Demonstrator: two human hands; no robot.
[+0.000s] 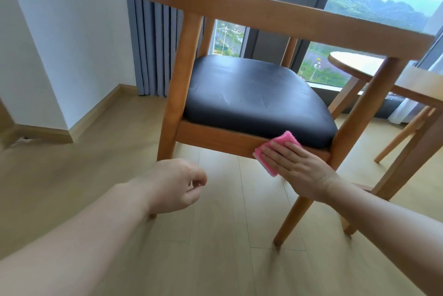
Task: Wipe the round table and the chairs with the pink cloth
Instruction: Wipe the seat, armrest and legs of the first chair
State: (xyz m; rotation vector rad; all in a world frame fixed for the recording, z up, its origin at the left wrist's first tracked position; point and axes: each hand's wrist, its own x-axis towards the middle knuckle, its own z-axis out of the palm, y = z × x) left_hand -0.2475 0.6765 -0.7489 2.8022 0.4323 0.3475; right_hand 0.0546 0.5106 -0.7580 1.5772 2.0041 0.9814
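A wooden chair with a black padded seat fills the middle of the head view. My right hand lies flat, fingers straight, pressing the folded pink cloth against the chair's wooden side rail under the seat, near the right leg. My left hand hangs in the air over the floor, in front of the chair's left leg, fingers loosely curled and holding nothing. The round table stands behind the chair at the right, partly hidden by the chair's frame.
A second wooden chair stands at the right edge, close to the table. Grey curtains and a tall window are behind. A white wall corner juts out at the left. Light wooden floor lies in front.
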